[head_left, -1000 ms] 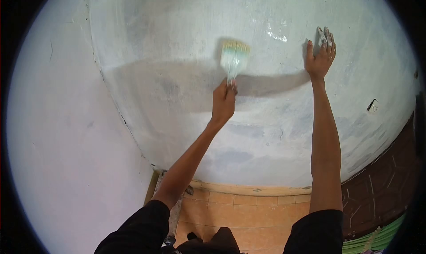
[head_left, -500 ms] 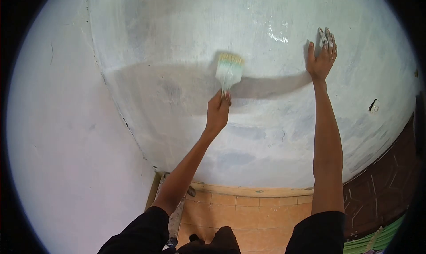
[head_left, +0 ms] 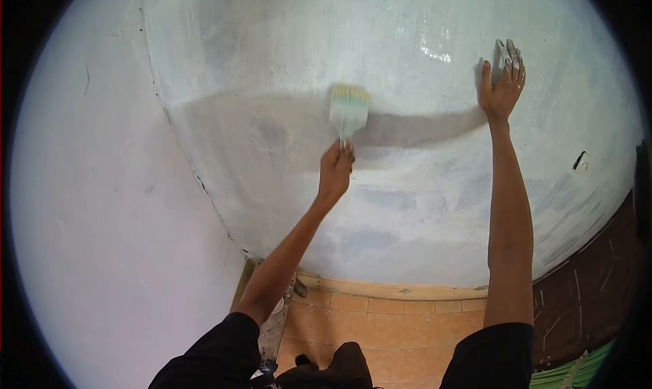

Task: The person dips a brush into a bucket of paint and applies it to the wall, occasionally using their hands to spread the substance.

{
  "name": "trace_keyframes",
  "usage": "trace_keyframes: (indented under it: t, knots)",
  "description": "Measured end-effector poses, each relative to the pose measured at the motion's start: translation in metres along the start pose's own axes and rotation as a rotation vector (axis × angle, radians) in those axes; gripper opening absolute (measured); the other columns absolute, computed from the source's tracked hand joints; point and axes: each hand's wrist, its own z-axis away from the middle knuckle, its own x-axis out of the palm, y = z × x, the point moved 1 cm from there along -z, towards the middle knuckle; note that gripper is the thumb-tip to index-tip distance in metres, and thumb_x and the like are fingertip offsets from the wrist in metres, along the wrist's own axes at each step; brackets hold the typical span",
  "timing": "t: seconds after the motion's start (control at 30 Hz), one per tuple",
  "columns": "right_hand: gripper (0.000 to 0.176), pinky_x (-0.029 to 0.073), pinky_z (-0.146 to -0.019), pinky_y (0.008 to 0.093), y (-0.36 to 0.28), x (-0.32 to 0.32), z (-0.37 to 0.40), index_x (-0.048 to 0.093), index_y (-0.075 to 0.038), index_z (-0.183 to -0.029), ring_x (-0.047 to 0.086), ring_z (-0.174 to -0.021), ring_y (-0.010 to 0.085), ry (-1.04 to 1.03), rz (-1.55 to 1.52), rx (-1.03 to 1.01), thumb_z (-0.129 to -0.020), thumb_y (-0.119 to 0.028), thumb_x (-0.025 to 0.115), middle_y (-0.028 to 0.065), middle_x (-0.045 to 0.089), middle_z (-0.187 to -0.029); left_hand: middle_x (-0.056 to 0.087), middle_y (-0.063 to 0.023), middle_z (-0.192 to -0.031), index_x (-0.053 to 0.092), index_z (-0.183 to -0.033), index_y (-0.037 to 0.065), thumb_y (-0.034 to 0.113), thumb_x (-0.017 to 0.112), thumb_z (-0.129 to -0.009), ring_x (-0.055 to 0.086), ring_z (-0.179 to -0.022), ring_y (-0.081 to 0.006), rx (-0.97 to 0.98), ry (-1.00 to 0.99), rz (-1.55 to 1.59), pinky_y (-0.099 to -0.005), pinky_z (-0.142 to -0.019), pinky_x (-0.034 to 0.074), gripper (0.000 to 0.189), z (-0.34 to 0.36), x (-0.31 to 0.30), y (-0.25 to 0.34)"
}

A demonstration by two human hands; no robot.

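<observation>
My left hand (head_left: 336, 166) is wrapped round the handle of a wide paintbrush (head_left: 349, 112), its bristles pointing up and laid against the wall (head_left: 414, 192). The brush is slightly blurred; its bristles look yellowish at the tips and pale green lower down. Over to the right, my right hand (head_left: 502, 83) rests on the same wall with fingers stretched and thumb apart. White paint smears cover several of its fingers. The wall has patchy white and grey areas, with a wet, shiny spot between the brush and my right hand.
A cracked corner line (head_left: 198, 180) divides this wall from the paler left wall (head_left: 115, 233). A wall socket (head_left: 583, 163) sits at right. Below are orange floor tiles (head_left: 387, 324), a dark panelled surface (head_left: 577, 287), green strands (head_left: 577, 367) and a paint-spotted plank (head_left: 275, 328).
The view has shifted a little, moving the wall rightward in the picture. My brush has moved slightly left across the wall and stands straighter. My right hand keeps its place on the wall.
</observation>
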Motion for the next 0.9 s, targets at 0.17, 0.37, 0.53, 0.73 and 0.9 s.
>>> trace_keyframes:
  t: [0.17,0.37,0.53,0.73,0.9]
  knots:
    - [0.048,0.025,-0.114,0.0467,-0.001,-0.001,-0.001,0.053,-0.014,-0.135,0.038,-0.135,0.0306,-0.006,0.002,-0.014,-0.091,-0.034,0.055,0.008,0.048,-0.142,0.045,0.0031,-0.065,0.049,-0.079,0.007,0.022,0.044,-0.103,0.04,-0.056,-0.0051,0.209,-0.03,-0.011,-0.0216,-0.05,0.034,0.029,-0.074,0.025,0.108]
    - [0.049,0.026,-0.113,0.0469,0.001,0.0,-0.001,0.052,-0.01,-0.134,0.038,-0.135,0.0312,0.0,0.019,-0.038,-0.092,-0.033,0.055,0.009,0.049,-0.142,0.046,0.0035,-0.066,0.051,-0.081,0.006,0.023,0.044,-0.102,0.039,-0.057,-0.0039,0.191,-0.018,0.049,-0.0214,-0.05,0.034,0.028,-0.052,-0.018,0.009]
    - [0.051,0.025,-0.113,0.0469,-0.002,-0.003,-0.003,0.051,-0.006,-0.135,0.039,-0.135,0.032,-0.037,0.026,-0.036,-0.092,-0.033,0.055,0.0102,0.048,-0.142,0.043,0.0073,-0.065,0.053,-0.084,0.011,0.028,0.044,-0.102,0.032,-0.051,-0.0003,0.12,0.004,-0.055,-0.0187,-0.044,0.024,0.026,-0.02,-0.029,0.024]
    - [0.058,0.02,-0.115,0.0476,-0.009,-0.006,-0.005,0.042,-0.008,-0.141,0.031,-0.139,0.03,-0.12,0.121,-0.028,-0.094,-0.04,0.051,0.0102,0.04,-0.147,0.045,0.0024,-0.065,0.054,-0.083,0.005,0.022,0.044,-0.101,0.039,-0.056,-0.005,0.12,-0.043,-0.034,-0.0226,-0.051,0.035,0.026,-0.069,-0.021,0.108]
    - [0.068,0.019,-0.114,0.0487,-0.012,-0.005,-0.008,0.036,-0.007,-0.144,0.027,-0.139,0.0344,-0.187,0.143,0.027,-0.095,-0.054,0.043,0.0153,0.036,-0.149,0.051,-0.0005,-0.067,0.055,-0.082,0.002,0.02,0.046,-0.1,0.045,-0.06,-0.0069,0.272,0.086,-0.281,-0.024,-0.055,0.039,0.027,-0.044,-0.042,0.068]
